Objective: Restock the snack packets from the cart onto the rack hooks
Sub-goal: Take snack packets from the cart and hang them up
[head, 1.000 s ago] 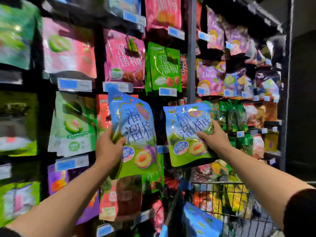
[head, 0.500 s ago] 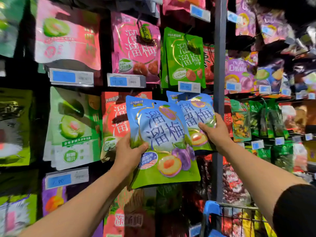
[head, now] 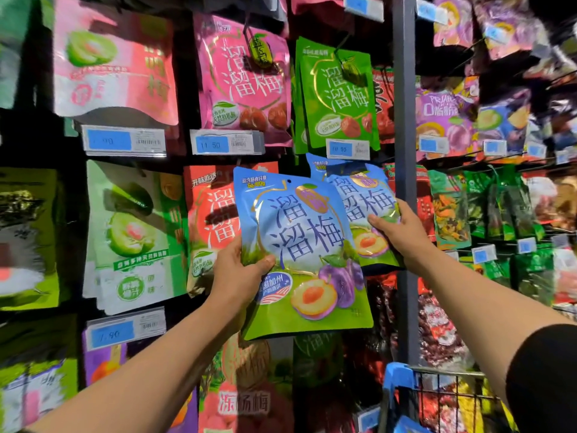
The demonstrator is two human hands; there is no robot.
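Note:
My left hand grips a blue and green snack packet by its lower left edge and holds it upright in front of the rack. My right hand holds a second packet of the same kind by its right side, close to the rack and partly behind the first. Just behind that one, the top of another blue packet shows against the rack. The wire cart, with a blue corner, is at the lower right with packets inside. The hooks are hidden by packets.
Pink, green and red packets hang around the blue ones, with blue price tags below the rows. A grey upright post stands just right of my right hand. More packets fill the section beyond it.
Both packets have moved up and closer together in front of the rack. The right-hand one has gone in toward the rack, and the left-hand one now overlaps it.

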